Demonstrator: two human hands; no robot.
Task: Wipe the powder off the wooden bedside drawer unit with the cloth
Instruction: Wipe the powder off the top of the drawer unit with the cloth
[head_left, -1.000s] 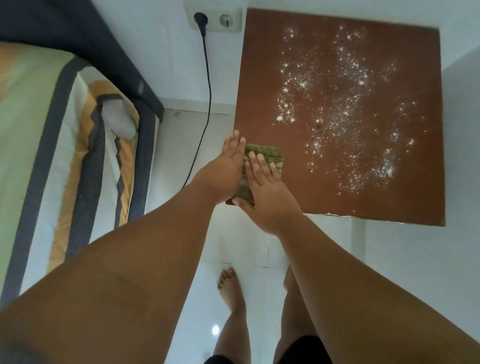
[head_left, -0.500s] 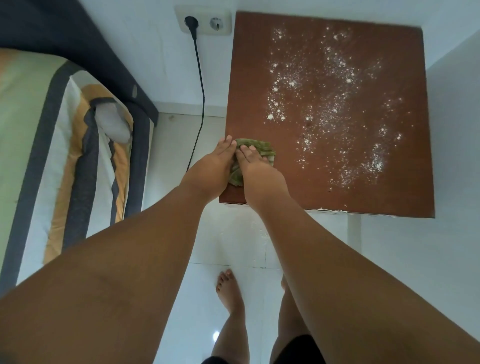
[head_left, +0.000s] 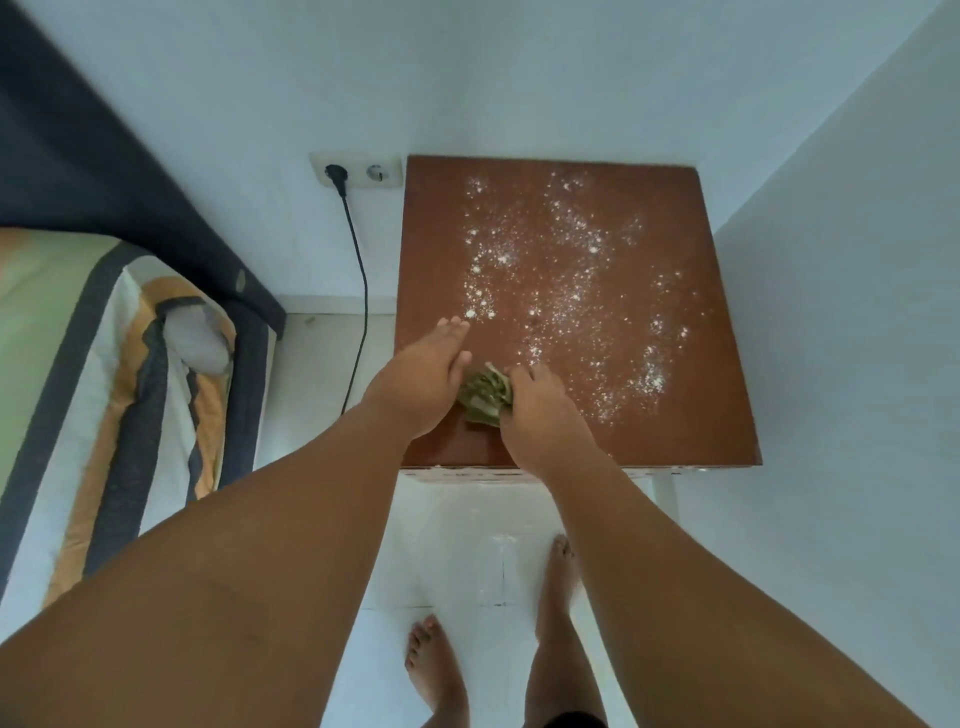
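Both hands cover much of the bunched cloth (head_left: 485, 392).

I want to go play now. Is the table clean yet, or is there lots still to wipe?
Not yet. Done: nothing wiped clean. In hand: the right hand bunches the green cloth at the near edge; the left hand is open beside it. Left: white powder covers the wooden top.

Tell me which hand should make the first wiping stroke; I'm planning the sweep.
Probably the right hand: it grips the bunched green cloth and sits beside the white powder on the brown wooden drawer unit top. The left hand is open, beside the cloth.
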